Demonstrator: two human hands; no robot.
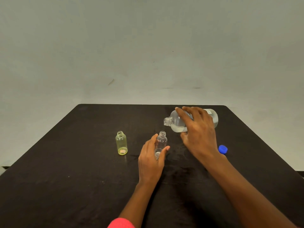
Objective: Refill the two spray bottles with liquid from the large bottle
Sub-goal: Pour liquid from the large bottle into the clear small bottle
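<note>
A small clear bottle [162,141] stands upright and uncapped in the middle of the black table [82,162]. My left hand [152,160] grips its lower half. My right hand [198,132] holds the large clear bottle [176,120], tipped on its side above the table, its open neck pointing left and a little above the small bottle's mouth. Clear liquid lies along the large bottle's lower side. A small yellow-green bottle [121,143] stands upright and open further left, apart from both hands.
A blue cap [223,149] lies on the table just right of my right wrist. A plain grey wall rises behind the table's far edge. A pink sleeve [121,223] shows at the bottom.
</note>
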